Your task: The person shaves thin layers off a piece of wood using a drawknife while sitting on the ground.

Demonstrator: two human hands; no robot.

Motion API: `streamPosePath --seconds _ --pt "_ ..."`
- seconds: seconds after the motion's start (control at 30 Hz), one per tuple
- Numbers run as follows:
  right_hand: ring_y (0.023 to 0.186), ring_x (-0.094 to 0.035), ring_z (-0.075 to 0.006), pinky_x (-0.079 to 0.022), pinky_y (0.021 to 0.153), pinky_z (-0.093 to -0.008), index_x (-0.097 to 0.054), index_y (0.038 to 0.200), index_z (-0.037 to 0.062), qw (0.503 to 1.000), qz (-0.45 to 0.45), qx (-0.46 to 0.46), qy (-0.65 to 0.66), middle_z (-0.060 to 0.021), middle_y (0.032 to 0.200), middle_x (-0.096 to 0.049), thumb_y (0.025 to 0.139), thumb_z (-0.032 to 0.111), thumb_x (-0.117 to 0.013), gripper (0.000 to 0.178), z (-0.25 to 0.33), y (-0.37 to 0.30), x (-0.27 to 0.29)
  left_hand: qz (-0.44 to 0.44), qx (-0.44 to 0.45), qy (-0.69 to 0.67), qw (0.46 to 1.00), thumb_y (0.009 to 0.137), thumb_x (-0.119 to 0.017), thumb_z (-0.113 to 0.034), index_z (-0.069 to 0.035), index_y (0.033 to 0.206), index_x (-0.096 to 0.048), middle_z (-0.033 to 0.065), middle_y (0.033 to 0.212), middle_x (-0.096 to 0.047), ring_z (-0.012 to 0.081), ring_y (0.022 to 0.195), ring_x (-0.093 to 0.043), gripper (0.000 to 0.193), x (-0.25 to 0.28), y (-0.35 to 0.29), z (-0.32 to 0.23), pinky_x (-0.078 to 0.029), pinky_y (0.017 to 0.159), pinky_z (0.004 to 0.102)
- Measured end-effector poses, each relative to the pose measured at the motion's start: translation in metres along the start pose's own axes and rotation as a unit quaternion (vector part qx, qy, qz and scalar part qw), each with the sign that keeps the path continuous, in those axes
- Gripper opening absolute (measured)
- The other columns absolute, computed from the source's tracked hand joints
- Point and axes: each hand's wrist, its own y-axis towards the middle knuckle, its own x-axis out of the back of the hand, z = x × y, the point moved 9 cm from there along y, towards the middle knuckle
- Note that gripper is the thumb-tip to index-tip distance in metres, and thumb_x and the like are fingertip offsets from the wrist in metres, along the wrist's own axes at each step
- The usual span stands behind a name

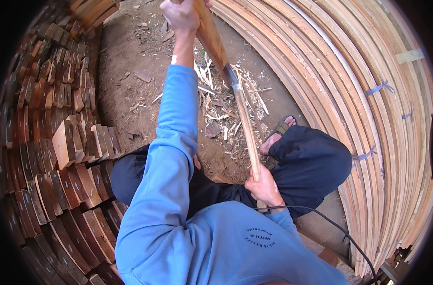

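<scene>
My left hand (182,18) is stretched far forward at the top edge, its fingers wrapped round a thick, smooth wooden piece (211,35). At that piece's lower end is a grey metal part (232,77). From there a slim pale wooden shaft (247,126) slants back toward me. My right hand (266,188) is closed round the shaft near its close end, in front of my lap. I cannot tell whether the metal part is a collar or a blade, nor whether the two wooden lengths are joined.
Wood shavings and splinters (221,114) litter the dirt floor (131,80). Stacked short boards (59,190) rise at the left. Long planks (340,95), some tied with blue strips, stand along the right. My sandalled foot (278,134) is beside the shaft. A black cable (330,221) runs by my right wrist.
</scene>
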Motion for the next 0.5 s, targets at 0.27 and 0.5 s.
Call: streamPosePath --seconds 0.27,0.5 --pt "0.043 -0.047 -0.0101 -0.036 0.037 -0.0303 -0.046 0.096 0.0046 0.998 0.001 -0.001 0.063 0.0004 0.067 -0.047 0.076 -0.006 -0.067 0.030 0.011 0.007 -0.003 0.019 0.005 0.008 1.000 0.091 -0.068 -0.013 0.008 0.093 -0.068 0.0112 0.070 -0.067 0.0211 0.055 -0.066 0.022 -0.011 -0.005 -0.007 -0.055 0.052 0.0330" --pt "0.043 -0.047 -0.0109 -0.037 0.036 -0.0307 -0.046 0.099 0.0054 0.996 -0.011 -0.025 0.086 0.0004 0.067 -0.046 0.077 -0.005 -0.067 0.032 0.009 0.017 -0.006 0.039 0.004 0.043 0.998 0.089 -0.068 -0.011 0.007 0.091 -0.069 0.0119 0.069 -0.068 0.0200 0.057 -0.066 0.018 -0.040 -0.028 -0.013 -0.055 0.053 0.0324"
